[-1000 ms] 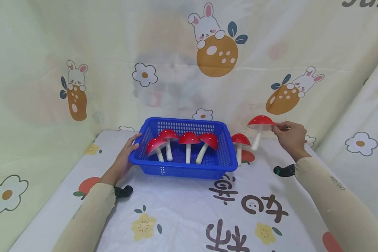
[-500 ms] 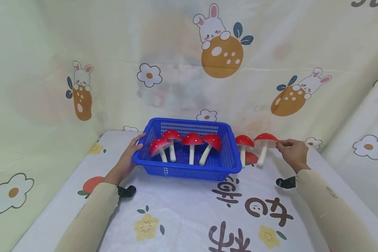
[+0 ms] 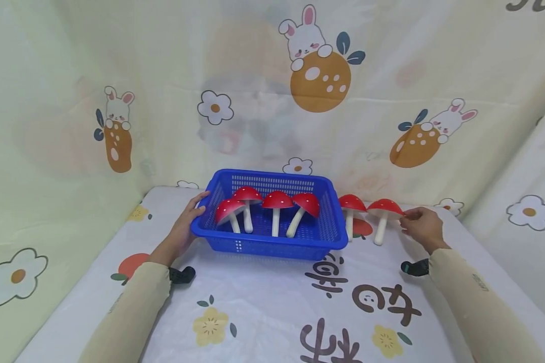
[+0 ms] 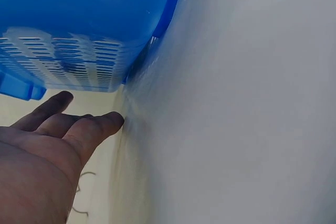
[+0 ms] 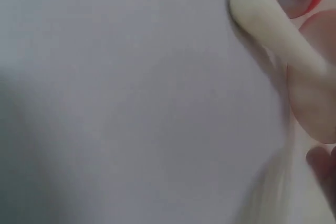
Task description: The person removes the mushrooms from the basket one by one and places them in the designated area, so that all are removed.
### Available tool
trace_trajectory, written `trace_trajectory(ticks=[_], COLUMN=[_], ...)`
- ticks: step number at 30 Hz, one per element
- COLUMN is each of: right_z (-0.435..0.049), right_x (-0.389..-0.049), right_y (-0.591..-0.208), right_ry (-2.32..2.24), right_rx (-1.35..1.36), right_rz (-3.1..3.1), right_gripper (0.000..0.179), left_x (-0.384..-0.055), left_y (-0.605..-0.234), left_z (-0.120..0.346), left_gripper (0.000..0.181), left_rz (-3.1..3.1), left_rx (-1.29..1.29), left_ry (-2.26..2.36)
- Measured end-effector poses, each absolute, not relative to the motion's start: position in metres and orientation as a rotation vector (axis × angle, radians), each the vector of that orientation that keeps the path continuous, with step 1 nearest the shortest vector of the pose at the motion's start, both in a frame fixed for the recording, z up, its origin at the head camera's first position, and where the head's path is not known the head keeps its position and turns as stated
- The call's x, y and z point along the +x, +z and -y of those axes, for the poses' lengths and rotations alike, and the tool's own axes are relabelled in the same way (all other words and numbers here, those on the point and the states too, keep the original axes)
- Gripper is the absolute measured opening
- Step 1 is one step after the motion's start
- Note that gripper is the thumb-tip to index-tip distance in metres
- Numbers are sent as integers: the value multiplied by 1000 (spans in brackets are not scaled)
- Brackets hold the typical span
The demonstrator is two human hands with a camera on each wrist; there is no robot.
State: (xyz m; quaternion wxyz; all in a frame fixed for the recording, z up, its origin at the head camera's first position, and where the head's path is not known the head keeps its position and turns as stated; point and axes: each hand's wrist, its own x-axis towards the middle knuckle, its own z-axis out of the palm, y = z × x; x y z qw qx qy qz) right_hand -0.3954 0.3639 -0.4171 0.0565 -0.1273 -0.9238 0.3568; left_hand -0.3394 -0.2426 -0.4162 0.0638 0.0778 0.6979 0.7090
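Note:
A blue plastic basket (image 3: 268, 248) holds several toy mushrooms with white-dotted red caps and pale stems, such as the middle mushroom (image 3: 277, 199). My left hand (image 3: 180, 231) rests against the basket's left end; in the left wrist view its fingers (image 4: 94, 129) reach out fairly straight beside the basket wall. Right of the basket, one mushroom (image 3: 351, 203) lies on the table close to the basket wall. Another mushroom (image 3: 385, 205) lies just right of it. My right hand (image 3: 423, 226) is at that mushroom's cap edge; in the right wrist view a fingertip (image 5: 318, 162) sits slightly apart from the cap.
A white patterned cloth (image 3: 250, 297) covers the table, printed with flowers, fruit and dark lettering. Behind the basket hangs a cream curtain (image 3: 250, 136) with rabbit prints, and more curtain stands at both sides.
My right hand has lowered the mushroom from the air onto the table, right of the other loose one, and its fingers have come off the cap. My left hand stays at the basket.

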Motion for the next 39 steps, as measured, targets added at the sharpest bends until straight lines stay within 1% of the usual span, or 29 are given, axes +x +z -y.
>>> trace_trajectory(ticks=[6, 11, 16, 19, 24, 31, 36, 39], right_z=[-362, -345, -295, -256, -195, -131, -91, -66], right_x=[-376, -356, -337, -329, -322, -336, -343, -342], right_y=[-405, -388, -364, -351, -334, -320, -323, -334], right_ry=[696, 470, 395, 438, 671, 1005, 1211, 1168], right_rx=[-201, -29, 226, 349, 510, 671, 805, 912], right_rz=[2896, 2829, 2666, 2617, 2625, 2684, 2712, 2708], right_gripper=[51, 40, 29, 26, 26, 28, 32, 36], left_x=[-338, -340, -342, -341, -339, -336, -337, -338], left_y=[-416, -416, -416, -416, -416, -417, -416, -415], left_z=[242, 243, 246, 246, 243, 244, 243, 243], left_gripper=[51, 51, 51, 51, 52, 52, 52, 51], left_rz=[-2111, -2112, -2138, -2143, -2137, -2145, -2157, -2162], left_rx=[255, 252, 249, 249, 238, 222, 225, 223], left_ry=[2137, 2134, 2118, 2117, 2114, 2114, 2104, 2102])
